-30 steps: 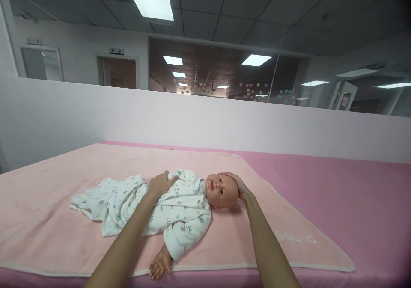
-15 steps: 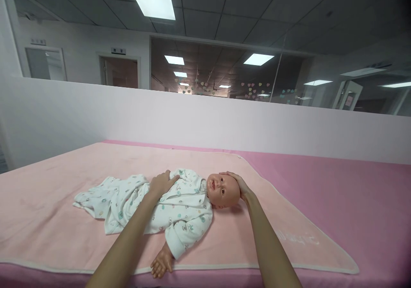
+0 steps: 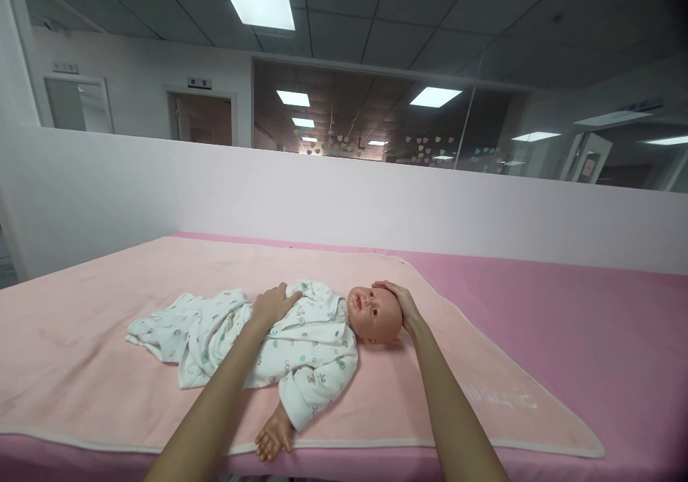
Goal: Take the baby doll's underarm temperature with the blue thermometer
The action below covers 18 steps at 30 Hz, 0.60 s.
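Note:
A baby doll (image 3: pixel 317 339) lies on its back on a peach blanket (image 3: pixel 387 410), its head to the right. It wears a white printed outfit, and its near arm reaches toward the front edge. My left hand (image 3: pixel 273 306) rests flat on the doll's torso, fingers stretched toward the far side and partly hidden. Against the crown of the doll's head (image 3: pixel 376 317) lies my right hand (image 3: pixel 402 304), open and curved to its shape, fingers extended over the far side. The right thumb cannot be made out.
The blanket covers part of a pink padded surface (image 3: pixel 607 324). A low white partition (image 3: pixel 344 199) runs along the back. Beyond it are a window with heart stickers (image 3: pixel 427 149) and a doorway (image 3: pixel 207 120).
My right hand's fingers have shifted slightly on the head and look a little straighter. My left hand stays on the torso. The camera view has moved slightly.

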{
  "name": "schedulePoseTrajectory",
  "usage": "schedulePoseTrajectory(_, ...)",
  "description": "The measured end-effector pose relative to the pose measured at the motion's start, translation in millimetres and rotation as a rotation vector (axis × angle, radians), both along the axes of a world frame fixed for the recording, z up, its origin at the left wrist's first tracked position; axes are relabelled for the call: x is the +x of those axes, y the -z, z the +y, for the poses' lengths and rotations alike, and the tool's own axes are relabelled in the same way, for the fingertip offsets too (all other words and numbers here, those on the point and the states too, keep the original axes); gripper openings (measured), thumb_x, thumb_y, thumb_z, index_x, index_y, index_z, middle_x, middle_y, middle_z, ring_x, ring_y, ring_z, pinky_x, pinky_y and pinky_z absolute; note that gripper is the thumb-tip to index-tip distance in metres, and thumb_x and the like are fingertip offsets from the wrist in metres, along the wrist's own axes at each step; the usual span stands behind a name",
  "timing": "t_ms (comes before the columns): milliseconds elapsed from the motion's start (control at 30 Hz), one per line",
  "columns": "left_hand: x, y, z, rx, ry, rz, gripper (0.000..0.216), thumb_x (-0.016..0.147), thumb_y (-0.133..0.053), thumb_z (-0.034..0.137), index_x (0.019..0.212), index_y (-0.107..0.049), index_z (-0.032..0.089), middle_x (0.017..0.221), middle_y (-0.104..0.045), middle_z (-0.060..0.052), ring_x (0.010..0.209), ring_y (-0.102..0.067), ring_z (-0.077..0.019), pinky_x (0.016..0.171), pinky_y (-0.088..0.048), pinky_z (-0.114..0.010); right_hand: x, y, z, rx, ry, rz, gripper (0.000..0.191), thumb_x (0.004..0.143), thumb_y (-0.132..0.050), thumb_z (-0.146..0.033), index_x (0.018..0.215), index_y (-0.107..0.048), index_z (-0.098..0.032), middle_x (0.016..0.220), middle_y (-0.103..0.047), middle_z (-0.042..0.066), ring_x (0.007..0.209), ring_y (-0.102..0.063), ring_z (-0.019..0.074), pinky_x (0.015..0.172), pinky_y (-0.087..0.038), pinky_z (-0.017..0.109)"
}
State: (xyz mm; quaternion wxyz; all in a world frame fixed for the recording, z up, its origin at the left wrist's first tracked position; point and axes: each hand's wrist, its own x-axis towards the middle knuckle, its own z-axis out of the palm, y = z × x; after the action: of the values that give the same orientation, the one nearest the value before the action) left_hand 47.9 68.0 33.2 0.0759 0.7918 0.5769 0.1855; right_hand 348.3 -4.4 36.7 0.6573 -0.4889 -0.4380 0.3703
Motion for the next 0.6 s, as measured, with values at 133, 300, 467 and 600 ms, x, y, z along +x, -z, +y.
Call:
schedulePoseTrajectory(133, -2, 0.1, 1, -0.015, -0.013, -0.027, 0.06, 0.075, -0.025, 0.062, 0.107, -0.049, 0.017, 0.102, -0.061, -0.014, 0.093, -0.056, -0.0308, 0.071, -0.039, -0.037, -5, -2.6, -2, -0.038, 0.022, 0.003, 0.029, 0.061, -0.06, -0.039, 0.067, -0.067, -0.011, 0.075, -0.068, 0.008, 0.071, -0.062, 0.0201, 0.068, -0.048, 0.029)
schedulePoseTrajectory(300, -8, -0.2, 0, -0.016, -0.041, -0.085, 0.047, 0.075, -0.034, 0.054, 0.097, -0.057, 0.019, 0.096, -0.064, -0.01, 0.086, -0.058, -0.0264, 0.063, -0.038, -0.03, -4, -4.3, 2, 0.053, 0.271, 0.037, 0.02, 0.058, -0.058, -0.033, 0.058, -0.062, -0.013, 0.064, -0.065, 0.005, 0.061, -0.059, 0.0155, 0.06, -0.046, 0.025)
schedulePoseTrajectory(467, -12, -3.1, -6, 0.259, -0.109, -0.107, 0.024, 0.075, -0.041, 0.034, 0.068, -0.057, 0.018, 0.075, -0.063, -0.007, 0.069, -0.055, -0.0197, 0.058, -0.031, -0.026, -6, -9.3, 0, 0.161, 0.66, 0.047, 0.028, 0.067, -0.049, -0.033, 0.044, -0.044, -0.018, 0.04, -0.045, -0.004, 0.041, -0.04, 0.0078, 0.045, -0.033, 0.021)
schedulePoseTrajectory(600, -2, -8.9, -14, 0.5, -0.102, -0.235, 0.03, 0.078, -0.038, 0.029, 0.051, -0.043, 0.018, 0.048, -0.046, -0.001, 0.05, -0.042, -0.0132, 0.053, -0.025, -0.025, -30, -19.8, -10, 0.326, 0.881, -0.245, 0.041, 0.074, -0.049, -0.034, 0.041, -0.028, -0.019, 0.039, -0.024, -0.007, 0.041, -0.024, 0.0058, 0.043, -0.021, 0.022)
